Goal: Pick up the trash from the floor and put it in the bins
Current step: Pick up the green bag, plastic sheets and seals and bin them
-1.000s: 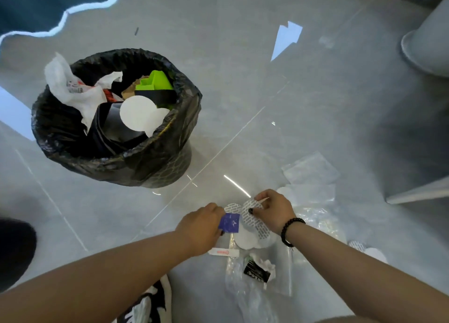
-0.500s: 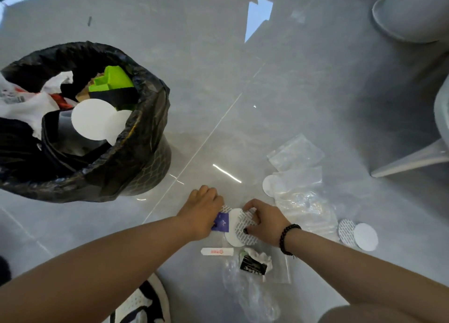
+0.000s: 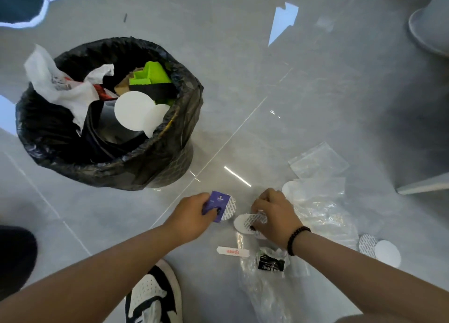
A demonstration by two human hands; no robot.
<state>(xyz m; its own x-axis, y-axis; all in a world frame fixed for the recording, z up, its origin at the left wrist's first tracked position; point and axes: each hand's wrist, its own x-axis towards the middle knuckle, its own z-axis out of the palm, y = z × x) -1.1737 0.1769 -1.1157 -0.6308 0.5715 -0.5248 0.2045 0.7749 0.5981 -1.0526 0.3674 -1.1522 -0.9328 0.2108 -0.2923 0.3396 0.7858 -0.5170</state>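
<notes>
Left hand [image 3: 192, 216] grips purple packet [image 3: 217, 202] plus a printed round seal [image 3: 229, 207], raised off the floor. Right hand [image 3: 274, 213] pinches two round seals [image 3: 247, 222] on the floor [image 3: 303, 92]. Clear plastic bags [image 3: 320, 196] just right; black-lined bin [image 3: 136, 162] upper left, already full of trash.

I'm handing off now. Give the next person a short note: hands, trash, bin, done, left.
Left hand holds a purple packet and a printed disc.
Right hand pinches discs on the floor.
Bin up left already holds trash.
Left on the floor: clear bags, white tab, black wrapper, two discs at right.
</notes>
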